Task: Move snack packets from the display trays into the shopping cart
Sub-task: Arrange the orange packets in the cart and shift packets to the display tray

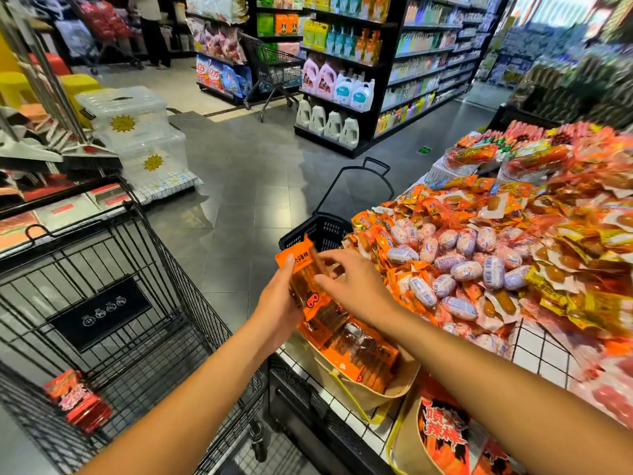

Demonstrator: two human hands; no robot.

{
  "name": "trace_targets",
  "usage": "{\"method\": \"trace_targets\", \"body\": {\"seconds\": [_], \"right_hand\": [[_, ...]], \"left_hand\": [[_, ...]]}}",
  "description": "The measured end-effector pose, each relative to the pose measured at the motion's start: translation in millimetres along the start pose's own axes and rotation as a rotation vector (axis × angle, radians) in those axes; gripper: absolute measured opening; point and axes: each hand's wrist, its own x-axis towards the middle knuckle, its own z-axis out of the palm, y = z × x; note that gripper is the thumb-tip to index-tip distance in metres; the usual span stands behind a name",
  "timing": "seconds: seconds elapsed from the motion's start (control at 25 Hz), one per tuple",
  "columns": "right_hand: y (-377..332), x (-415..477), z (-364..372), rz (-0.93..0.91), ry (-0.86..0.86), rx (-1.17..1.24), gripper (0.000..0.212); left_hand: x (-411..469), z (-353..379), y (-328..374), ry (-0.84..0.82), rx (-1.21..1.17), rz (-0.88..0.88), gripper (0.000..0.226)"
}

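Note:
My left hand [279, 303] grips an orange snack packet [303, 274] upright, just above a tan display tray [383, 394] holding more orange packets [359, 351]. My right hand [352, 282] reaches over from the right with its fingers on the top of the same packet, pinching it. The black wire shopping cart [113, 303] stands at the left of both hands. Red snack packets [77, 399] lie on the cart's floor near its front left corner.
A display table with a white grid rim [534, 347] carries heaps of orange packets and wrapped sausages [472, 262]. A black hand basket [322, 231] stands beyond the hands. A second tan tray with red-black packets [442, 437] sits at lower right. Shelves and another cart [277, 73] line the aisle.

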Motion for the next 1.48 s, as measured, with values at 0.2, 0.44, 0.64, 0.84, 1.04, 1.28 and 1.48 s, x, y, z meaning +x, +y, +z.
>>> {"method": "trace_targets", "body": {"seconds": [0.2,0.44,0.64,0.84,1.04,1.28,1.48], "right_hand": [[-5.2,4.1,18.1,-0.062,-0.174,0.181,0.023],[64.7,21.3,38.4,-0.044,-0.483,-0.420,0.044],[82.2,22.0,56.2,-0.230,-0.615,-0.688,0.048],[69.8,33.4,26.5,-0.167,-0.247,-0.562,0.021],[30.1,51.0,-9.5,0.141,-0.060,0.168,0.023],[-12.2,31.6,30.3,0.183,-0.207,0.423,0.018],[44.1,15.5,21.2,0.006,-0.429,-0.028,0.015]], "left_hand": [[8.2,-19.5,-1.4,0.098,0.035,0.112,0.021],[6.9,-54.6,2.2,0.251,0.014,0.074,0.029],[-1.6,-61.6,6.2,0.292,0.047,0.015,0.026],[-4.3,-67.4,13.3,0.284,0.129,0.045,0.027],[4.1,-60.0,15.2,0.309,0.120,0.060,0.023],[9.3,-37.3,10.1,0.167,0.102,0.113,0.040],[3.1,-58.4,-4.3,0.216,0.204,0.083,0.028]]}}
